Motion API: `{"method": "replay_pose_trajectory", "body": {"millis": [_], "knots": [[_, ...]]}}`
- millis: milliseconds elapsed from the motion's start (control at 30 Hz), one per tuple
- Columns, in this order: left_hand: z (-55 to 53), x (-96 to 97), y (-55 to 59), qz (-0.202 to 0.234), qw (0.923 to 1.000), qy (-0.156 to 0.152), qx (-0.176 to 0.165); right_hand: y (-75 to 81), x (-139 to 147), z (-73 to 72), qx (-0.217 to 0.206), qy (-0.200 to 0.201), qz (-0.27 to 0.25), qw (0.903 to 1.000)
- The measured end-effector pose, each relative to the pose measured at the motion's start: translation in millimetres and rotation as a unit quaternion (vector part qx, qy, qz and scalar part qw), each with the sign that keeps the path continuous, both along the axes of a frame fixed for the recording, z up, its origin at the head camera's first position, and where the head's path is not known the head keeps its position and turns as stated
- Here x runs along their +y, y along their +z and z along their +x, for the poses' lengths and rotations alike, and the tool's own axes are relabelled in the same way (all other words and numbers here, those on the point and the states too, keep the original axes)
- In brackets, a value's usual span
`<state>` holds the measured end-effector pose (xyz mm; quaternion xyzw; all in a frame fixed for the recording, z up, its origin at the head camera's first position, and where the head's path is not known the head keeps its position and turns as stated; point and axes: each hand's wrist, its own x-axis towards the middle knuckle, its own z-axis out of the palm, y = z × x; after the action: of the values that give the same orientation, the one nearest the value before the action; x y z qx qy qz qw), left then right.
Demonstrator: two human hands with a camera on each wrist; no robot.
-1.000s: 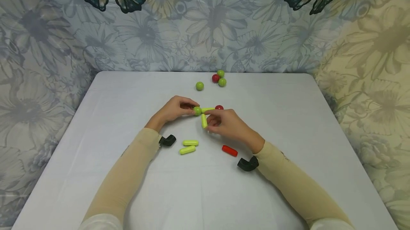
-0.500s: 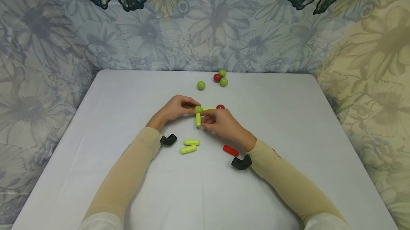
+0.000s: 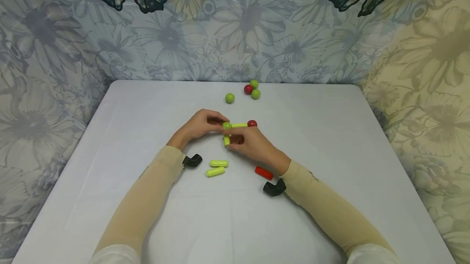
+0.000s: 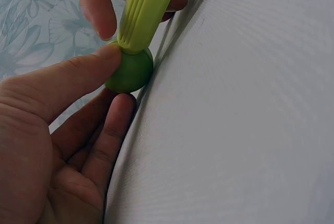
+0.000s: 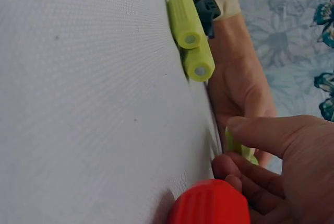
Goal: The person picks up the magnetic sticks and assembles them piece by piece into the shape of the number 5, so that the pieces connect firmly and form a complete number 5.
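Note:
In the head view, my left hand [image 3: 203, 126] pinches a green ball [image 3: 227, 125] between thumb and fingers. A yellow-green rod [image 3: 240, 125] runs from the ball rightward to a red ball [image 3: 251, 123]. My right hand [image 3: 251, 140] holds a second yellow-green rod [image 3: 227, 140] by thumb and fingers, its far end at the green ball's near side. The left wrist view shows this ribbed rod [image 4: 146, 12] meeting the green ball [image 4: 130, 72], with my left thumb right beside the joint. In the right wrist view, my right thumb and fingers partly hide the held rod [image 5: 233, 143].
Two loose yellow-green rods [image 3: 216, 167] lie nearer on the white table [image 3: 183, 223], their ends showing grey discs in the right wrist view. A red rod [image 3: 264, 173] lies by the right wrist. A lone green ball [image 3: 229, 98] and a red-and-green ball cluster [image 3: 248, 89] sit farther back.
My right hand has moved left, bringing its rod from beside the green ball to its near side. The left hand has stayed on the ball.

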<state>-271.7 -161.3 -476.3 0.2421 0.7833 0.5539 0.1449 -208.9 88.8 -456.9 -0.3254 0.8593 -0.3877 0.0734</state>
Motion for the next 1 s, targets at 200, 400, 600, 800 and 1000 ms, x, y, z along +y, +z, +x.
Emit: {"method": "replay_pose_trajectory", "body": {"millis": [200, 400, 600, 800, 1000], "knots": [[0.4, -0.6, 0.9, -0.001, 1.0, 0.002, -0.001, 0.6, 0.4, -0.2, 0.017, 0.011, 0.017, 0.9997], [0.3, -0.8, 1.7, 0.004, 1.0, -0.002, 0.004, 0.9, 0.7, -1.4, 0.023, 0.013, 0.027, 0.9993], [0.0, 0.0, 1.8, 0.003, 1.0, -0.005, 0.007, -1.5, 1.4, -2.9, 0.022, 0.017, 0.029, 0.9992], [-0.3, 0.2, 1.2, -0.001, 1.0, -0.005, 0.008, -3.2, 2.2, -4.2, 0.014, 0.023, 0.025, 0.9993], [-0.9, 0.0, 0.2, -0.003, 1.0, -0.004, 0.006, -3.2, 2.5, -4.3, 0.014, 0.026, 0.018, 0.9994]]}}
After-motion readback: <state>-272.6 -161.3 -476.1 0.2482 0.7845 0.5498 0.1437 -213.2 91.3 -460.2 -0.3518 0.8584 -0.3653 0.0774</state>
